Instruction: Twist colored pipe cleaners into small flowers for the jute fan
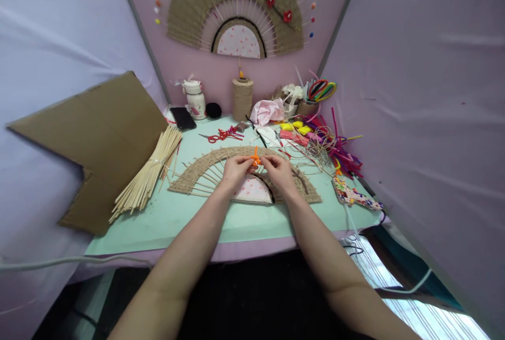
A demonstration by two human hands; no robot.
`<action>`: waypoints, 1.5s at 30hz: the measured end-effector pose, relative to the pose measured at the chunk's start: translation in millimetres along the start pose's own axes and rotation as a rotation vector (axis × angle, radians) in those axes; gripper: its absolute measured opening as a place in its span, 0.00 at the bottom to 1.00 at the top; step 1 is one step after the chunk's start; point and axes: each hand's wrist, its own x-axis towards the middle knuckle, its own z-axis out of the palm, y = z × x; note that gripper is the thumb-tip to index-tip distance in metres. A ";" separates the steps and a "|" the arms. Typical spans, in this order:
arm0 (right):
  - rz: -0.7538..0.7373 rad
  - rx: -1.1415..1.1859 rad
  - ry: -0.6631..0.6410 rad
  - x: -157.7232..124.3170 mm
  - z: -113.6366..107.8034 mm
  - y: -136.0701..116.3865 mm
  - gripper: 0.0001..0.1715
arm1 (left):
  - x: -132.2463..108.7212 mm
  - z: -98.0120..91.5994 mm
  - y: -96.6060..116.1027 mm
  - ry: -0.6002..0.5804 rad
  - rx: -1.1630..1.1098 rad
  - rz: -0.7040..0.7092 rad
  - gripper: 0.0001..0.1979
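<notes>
My left hand (pixel 235 169) and my right hand (pixel 278 170) meet over a half-round fan (pixel 197 174) woven of jute on thin sticks, lying flat on the mint-green table (pixel 177 213). Both pinch a small orange pipe-cleaner piece (pixel 255 159) between their fingertips, just above the fan's middle. The fan's pink dotted centre (pixel 252 191) shows below my hands. My forearms reach in from the bottom edge.
A bundle of thin sticks (pixel 149 174) and a cardboard sheet (pixel 98 135) lie at the left. Red scissors (pixel 221 135), a jute spool (pixel 242 98), a white bottle (pixel 195 99), a phone (pixel 183 117), yellow clay pieces (pixel 294 128) and coloured pipe cleaners (pixel 339 150) crowd the back and right. A finished fan (pixel 236 8) hangs on the wall.
</notes>
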 end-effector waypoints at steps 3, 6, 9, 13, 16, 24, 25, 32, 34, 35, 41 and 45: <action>-0.023 -0.040 -0.014 -2.2 0.0 -5.1 0.14 | -0.7 0.8 -0.3 0.022 0.018 0.013 0.08; -0.048 -0.088 -0.021 -3.4 0.4 -6.9 0.13 | 1.0 -0.1 -5.1 0.042 0.077 0.095 0.07; -0.055 -0.112 -0.026 -3.1 1.2 -4.7 0.12 | 4.2 -1.8 -12.8 0.023 0.184 0.203 0.06; -0.004 -0.077 -0.001 -1.9 2.1 0.7 0.11 | 5.6 -1.8 -18.6 -0.027 0.291 0.243 0.04; 0.023 -0.011 -0.009 -0.6 1.6 2.5 0.14 | 2.9 -0.2 -13.7 -0.046 0.187 0.113 0.05; -0.072 0.050 -0.051 -3.1 2.6 -4.8 0.16 | -2.1 -2.5 4.9 -0.049 -0.204 -0.123 0.09; -0.103 0.006 -0.056 -4.1 3.0 -5.4 0.15 | -2.3 -2.7 5.2 -0.048 -0.203 -0.120 0.09; -0.367 -0.285 0.017 -6.6 2.2 -3.9 0.10 | -2.8 -0.5 0.6 -0.001 -0.010 0.055 0.09; -0.415 -0.321 -0.003 -6.9 2.0 -4.2 0.09 | -1.5 -0.4 -2.2 0.007 0.047 0.107 0.09; -0.426 -0.330 -0.014 -7.1 2.0 -4.6 0.08 | -0.6 -0.6 -3.9 0.006 0.070 0.133 0.09; -0.406 -0.323 -0.037 -7.4 2.7 -5.8 0.08 | 6.3 -5.7 -14.7 0.031 0.271 0.282 0.08; -0.454 -0.410 -0.044 -6.5 2.9 -2.1 0.07 | 7.0 -8.2 -16.2 0.061 0.387 0.337 0.07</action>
